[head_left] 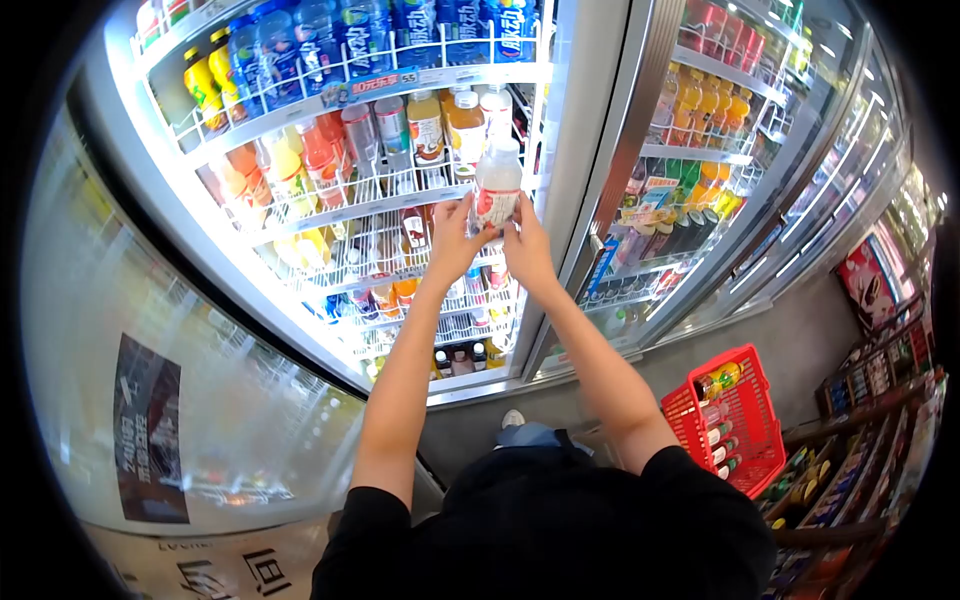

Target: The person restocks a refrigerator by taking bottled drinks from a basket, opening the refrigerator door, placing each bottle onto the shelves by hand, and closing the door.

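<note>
Fingers point(464, 212) clasping pale, round-shouldered, red-banded bottle point(498, 180)

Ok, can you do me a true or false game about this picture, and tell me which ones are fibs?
1. The left hand and right hand are both holding one bottle. True.
2. The shopping basket is blue. False: it is red.
3. There are drinks lying in the basket. True.
4. The person's black sleeves reach down to the wrists. False: they are short, and the forearms are bare.
5. A row of blue bottles stands near the top of the picture. True.
6. The held bottle's cap is green. False: it is white.
</note>
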### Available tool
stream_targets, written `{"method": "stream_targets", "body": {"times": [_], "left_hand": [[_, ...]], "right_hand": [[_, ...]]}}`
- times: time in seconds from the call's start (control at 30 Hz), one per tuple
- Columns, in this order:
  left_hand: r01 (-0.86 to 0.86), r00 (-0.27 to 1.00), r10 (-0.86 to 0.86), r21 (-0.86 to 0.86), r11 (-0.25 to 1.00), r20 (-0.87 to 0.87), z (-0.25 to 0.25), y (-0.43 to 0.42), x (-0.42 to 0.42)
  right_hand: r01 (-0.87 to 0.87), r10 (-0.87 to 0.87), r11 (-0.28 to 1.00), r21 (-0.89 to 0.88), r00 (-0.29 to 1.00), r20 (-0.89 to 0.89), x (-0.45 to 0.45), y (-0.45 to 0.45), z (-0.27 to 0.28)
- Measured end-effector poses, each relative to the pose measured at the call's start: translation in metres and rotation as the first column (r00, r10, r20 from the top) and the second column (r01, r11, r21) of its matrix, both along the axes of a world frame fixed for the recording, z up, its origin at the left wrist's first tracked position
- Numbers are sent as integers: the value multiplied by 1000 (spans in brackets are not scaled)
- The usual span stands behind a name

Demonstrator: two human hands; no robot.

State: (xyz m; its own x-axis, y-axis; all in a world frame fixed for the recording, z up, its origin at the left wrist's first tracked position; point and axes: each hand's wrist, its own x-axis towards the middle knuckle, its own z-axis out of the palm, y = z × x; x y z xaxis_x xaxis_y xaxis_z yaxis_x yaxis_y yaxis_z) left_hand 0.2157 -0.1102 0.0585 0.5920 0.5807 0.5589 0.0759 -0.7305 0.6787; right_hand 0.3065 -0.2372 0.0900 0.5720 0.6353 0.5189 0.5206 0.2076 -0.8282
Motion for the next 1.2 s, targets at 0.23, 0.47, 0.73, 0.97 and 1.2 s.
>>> {"method": "stream_targets", "body": {"times": [0.23, 0.47, 0.73, 0.97, 1.2], "left_hand": [[-24, 999, 18, 133, 991, 49, 38, 32, 52], [-79, 983, 37, 234, 969, 177, 54, 60, 104], [-142, 946, 53, 263, 954, 320, 54, 70, 133], [-169, 925, 84, 202, 965, 370, 43, 63, 144], [-254, 924, 144, 286, 924, 355, 31, 72, 140]], "right_hand": [[112, -112, 991, 73, 994, 1, 45, 55, 22], [171, -188, 968, 185, 979, 74, 61, 80, 47], [124, -118, 952, 280, 992, -39, 89, 122, 42], [247, -237, 936, 252, 969, -72, 106, 146, 18], [345, -358, 924, 167, 932, 53, 111, 152, 8]]}}
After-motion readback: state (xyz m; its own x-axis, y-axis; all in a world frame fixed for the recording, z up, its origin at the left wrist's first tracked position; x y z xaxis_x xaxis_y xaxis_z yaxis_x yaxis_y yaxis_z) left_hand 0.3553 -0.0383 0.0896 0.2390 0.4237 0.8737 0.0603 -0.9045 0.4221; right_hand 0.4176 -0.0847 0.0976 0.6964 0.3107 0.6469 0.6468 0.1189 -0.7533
